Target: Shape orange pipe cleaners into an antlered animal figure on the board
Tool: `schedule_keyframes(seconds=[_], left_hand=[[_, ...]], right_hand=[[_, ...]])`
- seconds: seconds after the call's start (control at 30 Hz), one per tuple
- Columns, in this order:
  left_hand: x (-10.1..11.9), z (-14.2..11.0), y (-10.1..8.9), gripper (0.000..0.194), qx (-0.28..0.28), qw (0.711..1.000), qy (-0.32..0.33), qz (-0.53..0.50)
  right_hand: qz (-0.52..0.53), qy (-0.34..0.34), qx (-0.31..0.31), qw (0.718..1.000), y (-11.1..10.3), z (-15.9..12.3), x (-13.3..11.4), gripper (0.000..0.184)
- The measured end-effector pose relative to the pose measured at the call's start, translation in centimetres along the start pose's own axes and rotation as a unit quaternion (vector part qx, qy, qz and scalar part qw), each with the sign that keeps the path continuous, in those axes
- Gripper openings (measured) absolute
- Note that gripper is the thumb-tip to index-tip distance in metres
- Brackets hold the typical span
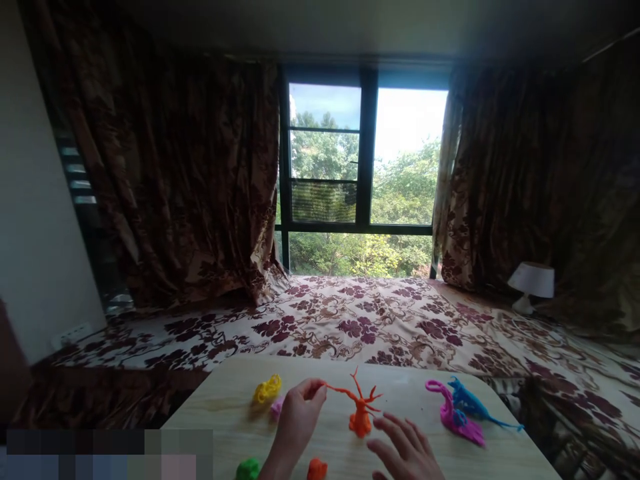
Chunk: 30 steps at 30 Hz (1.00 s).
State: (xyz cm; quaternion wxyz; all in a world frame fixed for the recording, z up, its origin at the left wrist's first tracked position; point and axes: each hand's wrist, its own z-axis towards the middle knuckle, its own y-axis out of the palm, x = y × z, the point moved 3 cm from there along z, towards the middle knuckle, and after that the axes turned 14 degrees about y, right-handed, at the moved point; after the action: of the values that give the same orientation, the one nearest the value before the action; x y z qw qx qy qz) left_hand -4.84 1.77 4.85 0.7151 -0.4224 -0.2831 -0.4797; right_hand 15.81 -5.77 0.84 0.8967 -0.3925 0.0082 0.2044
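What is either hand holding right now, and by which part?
The left hand pinches the orange, branching, clay-like figure by the tip of its leftmost branch; the open right hand holds nothing.

At the near edge we lose the lower parts of the green lump (249,469) and the orange lump (317,469), along with the wrist of the right hand (407,450) and the near side of the worktop (400,381). The left hand (303,415) hides part of the pale pink lump (277,407), and its fingers cover the end of the orange figure's (360,421) long branch. Where the pink figure (467,432) and the blue figure (473,403) overlap, we cannot separate every outline. Blurred squares (110,455) mask the near left corner.
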Motion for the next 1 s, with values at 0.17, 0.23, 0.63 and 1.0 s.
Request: schedule_keyframes(seconds=[0.17, 0.23, 0.63, 1.0], left_hand=[[0.5, 0.5, 0.1, 0.026, -0.005, 1.0, 0.008, -0.007], [0.7, 0.6, 0.2, 0.025, -0.006, 1.0, 0.01, -0.01], [0.5, 1.3, 1.5, 0.025, -0.013, 0.998, 0.031, -0.054], [1.1, 1.5, 2.1, 0.027, 0.006, 0.997, 0.04, -0.066]], right_hand=[[0.091, 0.095, -0.083, 0.988, -1.5, 8.1, -2.2, 0.031], [0.104, 0.114, -0.094, 0.983, -0.3, 9.3, -2.6, 0.028], [0.122, 0.137, -0.105, 0.977, 3.1, 9.4, -2.7, 0.01], [0.123, 0.129, -0.09, 0.98, 1.7, 9.2, -2.9, 0.011]])
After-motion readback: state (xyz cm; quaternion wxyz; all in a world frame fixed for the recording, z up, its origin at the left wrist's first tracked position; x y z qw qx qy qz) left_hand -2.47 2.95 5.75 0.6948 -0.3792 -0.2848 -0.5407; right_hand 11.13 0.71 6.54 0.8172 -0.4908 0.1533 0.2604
